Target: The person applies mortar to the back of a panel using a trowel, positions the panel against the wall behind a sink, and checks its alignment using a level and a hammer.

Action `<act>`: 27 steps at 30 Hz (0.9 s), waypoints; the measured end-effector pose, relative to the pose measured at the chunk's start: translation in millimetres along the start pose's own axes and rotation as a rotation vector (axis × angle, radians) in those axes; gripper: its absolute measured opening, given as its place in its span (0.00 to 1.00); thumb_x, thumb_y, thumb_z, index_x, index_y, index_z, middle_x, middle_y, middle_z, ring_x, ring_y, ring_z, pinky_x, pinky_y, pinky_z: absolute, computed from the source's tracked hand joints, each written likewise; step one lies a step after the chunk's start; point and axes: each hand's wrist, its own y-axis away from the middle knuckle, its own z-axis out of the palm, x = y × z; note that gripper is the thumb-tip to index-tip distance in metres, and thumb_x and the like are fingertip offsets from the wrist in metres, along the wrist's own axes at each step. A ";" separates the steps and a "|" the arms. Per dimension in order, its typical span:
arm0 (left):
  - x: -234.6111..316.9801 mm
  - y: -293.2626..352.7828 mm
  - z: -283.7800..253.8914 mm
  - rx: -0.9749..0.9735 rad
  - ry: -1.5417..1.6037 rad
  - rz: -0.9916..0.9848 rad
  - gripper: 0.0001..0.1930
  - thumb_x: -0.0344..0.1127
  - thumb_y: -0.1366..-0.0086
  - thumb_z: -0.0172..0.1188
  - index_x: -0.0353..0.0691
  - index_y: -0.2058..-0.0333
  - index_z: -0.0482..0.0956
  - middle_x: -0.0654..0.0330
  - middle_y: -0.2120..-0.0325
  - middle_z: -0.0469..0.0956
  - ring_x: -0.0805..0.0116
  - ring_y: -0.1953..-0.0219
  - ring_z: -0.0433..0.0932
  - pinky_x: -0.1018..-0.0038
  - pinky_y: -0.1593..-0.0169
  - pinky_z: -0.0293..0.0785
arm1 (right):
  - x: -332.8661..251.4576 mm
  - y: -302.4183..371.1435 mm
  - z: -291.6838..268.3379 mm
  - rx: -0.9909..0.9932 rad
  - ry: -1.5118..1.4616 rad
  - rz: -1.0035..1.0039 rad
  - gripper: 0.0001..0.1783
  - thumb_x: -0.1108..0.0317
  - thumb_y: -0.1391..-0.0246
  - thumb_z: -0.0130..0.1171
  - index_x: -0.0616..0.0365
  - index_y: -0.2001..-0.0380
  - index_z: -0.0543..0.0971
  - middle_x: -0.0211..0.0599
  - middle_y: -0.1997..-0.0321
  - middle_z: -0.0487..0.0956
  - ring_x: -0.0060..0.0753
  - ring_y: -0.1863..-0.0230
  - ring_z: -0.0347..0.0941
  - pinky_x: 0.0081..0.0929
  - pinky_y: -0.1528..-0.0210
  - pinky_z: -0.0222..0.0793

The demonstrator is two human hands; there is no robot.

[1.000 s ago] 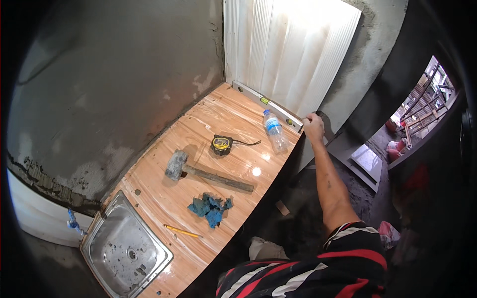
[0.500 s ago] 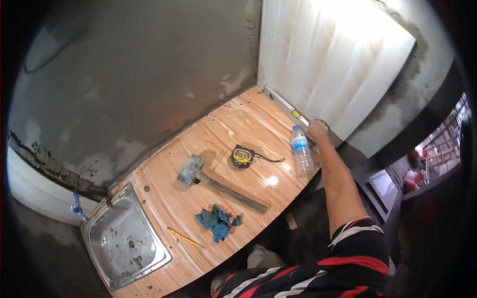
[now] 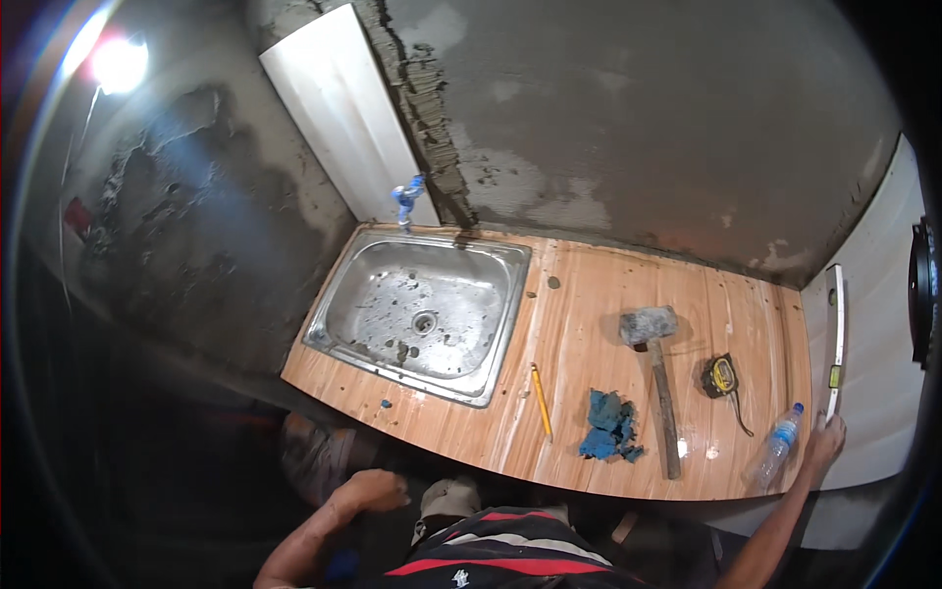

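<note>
My right hand (image 3: 827,442) grips the near end of a spirit level (image 3: 838,329), a slim pale bar with a yellow-green vial. The level runs along the face of the white tile panel (image 3: 878,324) at the right end of the counter. Just left of that hand, a clear plastic bottle (image 3: 778,447) with a blue cap leans on the countertop (image 3: 589,285). Low in front of my body, my left hand (image 3: 375,489) hangs with its fingers curled in and nothing visible in them.
Across the wood-patterned counter lie a mallet (image 3: 648,326), a tape measure (image 3: 721,376), a yellow pencil (image 3: 542,401) and crumpled blue scraps (image 3: 608,427). A steel sink (image 3: 422,275) dotted with mortar is at left. Behind it are a blue-handled tap (image 3: 406,201) and a white panel (image 3: 339,118).
The view has swung left, bringing the whole sink and my left hand into sight. My right hand keeps hold of the level, which now appears slightly higher against the panel.
</note>
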 end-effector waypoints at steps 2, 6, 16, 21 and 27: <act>56.5 34.7 -61.3 0.146 0.089 0.158 0.21 0.51 0.32 0.58 0.42 0.51 0.83 0.44 0.60 0.84 0.43 0.55 0.83 0.54 0.53 0.78 | -11.6 -1.8 -12.7 -0.002 0.048 -0.034 0.18 0.61 0.36 0.59 0.69 0.57 0.79 0.56 0.52 0.78 0.61 0.50 0.73 0.45 0.46 0.68; 151.2 71.3 -153.2 0.636 0.139 0.609 0.17 0.38 0.35 0.63 0.37 0.50 0.80 0.49 0.61 0.82 0.49 0.55 0.82 0.59 0.51 0.77 | -79.5 7.6 -65.1 0.014 -0.285 -0.258 0.13 0.71 0.42 0.60 0.68 0.56 0.76 0.52 0.53 0.75 0.57 0.47 0.69 0.44 0.45 0.66; 231.5 49.1 -228.7 1.081 -0.252 0.805 0.13 0.28 0.40 0.62 0.32 0.56 0.79 0.48 0.54 0.76 0.52 0.51 0.75 0.64 0.52 0.75 | -363.7 108.2 -161.6 -0.402 -0.485 -1.016 0.10 0.73 0.59 0.67 0.62 0.70 0.82 0.40 0.58 0.80 0.47 0.47 0.72 0.43 0.44 0.67; 169.1 29.9 -221.8 0.899 -0.230 0.607 0.13 0.28 0.41 0.62 0.34 0.57 0.80 0.49 0.61 0.79 0.50 0.57 0.80 0.58 0.57 0.79 | -453.4 140.1 -174.1 -0.484 -0.422 -1.394 0.10 0.67 0.56 0.66 0.62 0.70 0.83 0.39 0.58 0.81 0.46 0.47 0.72 0.43 0.43 0.69; 94.2 22.0 -219.7 1.021 -0.116 0.523 0.12 0.34 0.39 0.64 0.34 0.59 0.81 0.50 0.66 0.80 0.50 0.60 0.80 0.58 0.60 0.80 | -544.9 165.8 -191.6 -0.661 -0.378 -1.534 0.11 0.64 0.52 0.68 0.61 0.70 0.82 0.40 0.57 0.80 0.45 0.46 0.72 0.45 0.43 0.68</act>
